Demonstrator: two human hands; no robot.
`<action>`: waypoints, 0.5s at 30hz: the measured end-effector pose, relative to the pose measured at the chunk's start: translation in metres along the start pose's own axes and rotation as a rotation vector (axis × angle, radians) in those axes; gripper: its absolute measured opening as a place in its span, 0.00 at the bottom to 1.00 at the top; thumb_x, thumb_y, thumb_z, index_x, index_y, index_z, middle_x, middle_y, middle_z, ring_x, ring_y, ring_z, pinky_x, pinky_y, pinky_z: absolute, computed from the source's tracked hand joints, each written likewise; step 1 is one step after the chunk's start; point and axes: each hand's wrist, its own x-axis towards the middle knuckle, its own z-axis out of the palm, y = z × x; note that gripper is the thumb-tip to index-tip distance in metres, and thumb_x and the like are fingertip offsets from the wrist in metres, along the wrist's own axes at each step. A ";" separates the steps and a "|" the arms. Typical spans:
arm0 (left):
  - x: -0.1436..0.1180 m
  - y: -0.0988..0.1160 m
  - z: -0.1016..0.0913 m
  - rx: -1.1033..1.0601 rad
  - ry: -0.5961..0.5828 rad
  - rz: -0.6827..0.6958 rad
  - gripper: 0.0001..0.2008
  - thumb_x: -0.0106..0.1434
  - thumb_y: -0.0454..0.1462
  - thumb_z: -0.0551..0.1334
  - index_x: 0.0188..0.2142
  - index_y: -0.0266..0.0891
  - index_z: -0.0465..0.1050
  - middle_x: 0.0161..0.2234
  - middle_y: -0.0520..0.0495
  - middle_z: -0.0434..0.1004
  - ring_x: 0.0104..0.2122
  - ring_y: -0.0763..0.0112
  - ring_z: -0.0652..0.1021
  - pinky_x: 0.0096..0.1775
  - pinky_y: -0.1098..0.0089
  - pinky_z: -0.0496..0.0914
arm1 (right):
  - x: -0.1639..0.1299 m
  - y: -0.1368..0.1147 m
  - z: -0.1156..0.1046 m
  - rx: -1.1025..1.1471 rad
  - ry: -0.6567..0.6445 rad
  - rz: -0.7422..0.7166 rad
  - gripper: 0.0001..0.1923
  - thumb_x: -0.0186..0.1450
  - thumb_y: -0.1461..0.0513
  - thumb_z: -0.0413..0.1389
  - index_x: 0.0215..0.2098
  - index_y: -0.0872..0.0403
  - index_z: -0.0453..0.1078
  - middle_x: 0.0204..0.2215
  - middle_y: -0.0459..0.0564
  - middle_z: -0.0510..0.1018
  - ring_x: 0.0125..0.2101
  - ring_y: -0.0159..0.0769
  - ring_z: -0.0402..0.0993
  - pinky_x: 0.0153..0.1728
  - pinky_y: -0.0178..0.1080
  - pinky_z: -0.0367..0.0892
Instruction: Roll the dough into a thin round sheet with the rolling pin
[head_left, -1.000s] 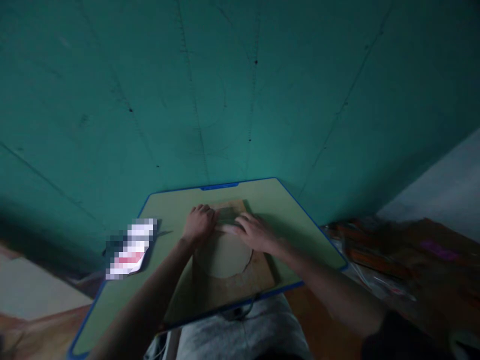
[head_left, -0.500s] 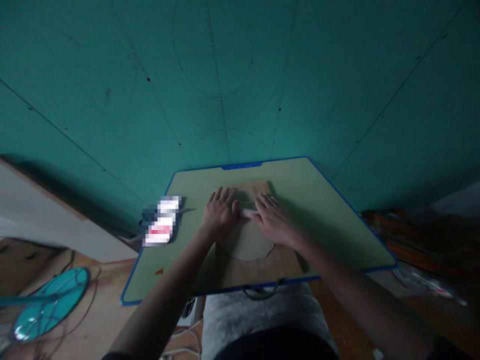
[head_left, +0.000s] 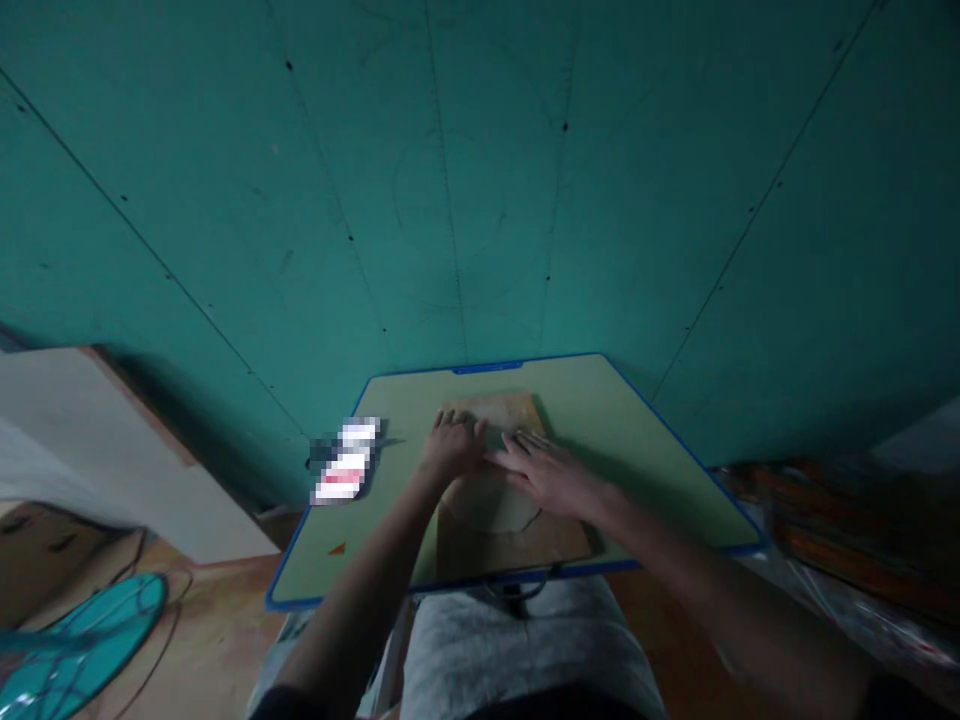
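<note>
A flat, roundish sheet of pale dough (head_left: 491,508) lies on a wooden board (head_left: 517,558). Across its upper part runs a thin pale rod, seemingly a rolling pin (head_left: 495,457), visible only in the short gap between my hands. My left hand (head_left: 452,447) rests palm down on the rod's left part, fingers stretched away from me. Over the right part lies my right hand (head_left: 547,475), fingers extended and angled to the left. Both hands cover the rod's ends. Beneath the board is a pale green folding table (head_left: 637,450) with a blue rim.
A blurred-out white and red item (head_left: 349,460) lies at the table's left side, and a small orange triangle (head_left: 337,549) near the front left. The green wall (head_left: 480,200) stands behind the table. A white panel (head_left: 135,440) leans at left, above a turquoise round base (head_left: 97,640).
The view has tilted up, so the table sits lower in the picture. My right hand's fingers have turned more to the left, and both hands remain on the rod.
</note>
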 end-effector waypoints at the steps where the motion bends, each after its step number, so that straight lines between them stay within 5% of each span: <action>1: 0.013 0.004 0.002 -0.002 0.017 -0.021 0.21 0.75 0.43 0.47 0.53 0.38 0.74 0.51 0.34 0.79 0.58 0.50 0.73 0.59 0.47 0.62 | 0.003 0.007 -0.002 0.002 -0.029 -0.005 0.28 0.71 0.60 0.50 0.68 0.60 0.59 0.66 0.65 0.64 0.67 0.53 0.58 0.66 0.56 0.56; 5: 0.022 0.008 0.016 -0.028 0.060 -0.079 0.24 0.74 0.48 0.47 0.59 0.38 0.69 0.59 0.32 0.72 0.63 0.46 0.66 0.61 0.44 0.58 | -0.006 0.000 0.003 0.140 -0.090 -0.063 0.35 0.70 0.58 0.52 0.71 0.63 0.52 0.68 0.68 0.59 0.67 0.54 0.56 0.65 0.55 0.57; 9: -0.032 -0.017 0.025 -0.056 0.031 -0.100 0.25 0.75 0.41 0.43 0.66 0.37 0.61 0.67 0.34 0.61 0.69 0.49 0.57 0.64 0.46 0.56 | -0.027 -0.048 0.012 0.240 -0.076 -0.213 0.41 0.66 0.58 0.55 0.71 0.68 0.48 0.71 0.69 0.47 0.71 0.54 0.45 0.68 0.53 0.50; 12: -0.077 -0.039 0.026 -0.086 0.032 -0.108 0.27 0.74 0.39 0.41 0.69 0.33 0.54 0.69 0.33 0.56 0.70 0.47 0.54 0.64 0.44 0.56 | -0.033 -0.078 0.015 0.295 -0.025 -0.396 0.36 0.67 0.58 0.54 0.69 0.67 0.54 0.70 0.66 0.55 0.71 0.48 0.46 0.71 0.48 0.42; 15: -0.091 -0.045 0.020 -0.109 0.036 -0.121 0.28 0.75 0.41 0.40 0.70 0.31 0.52 0.70 0.32 0.54 0.70 0.47 0.52 0.64 0.44 0.57 | -0.032 -0.084 0.019 0.294 0.022 -0.428 0.32 0.69 0.61 0.51 0.68 0.65 0.57 0.69 0.64 0.59 0.70 0.45 0.49 0.71 0.48 0.43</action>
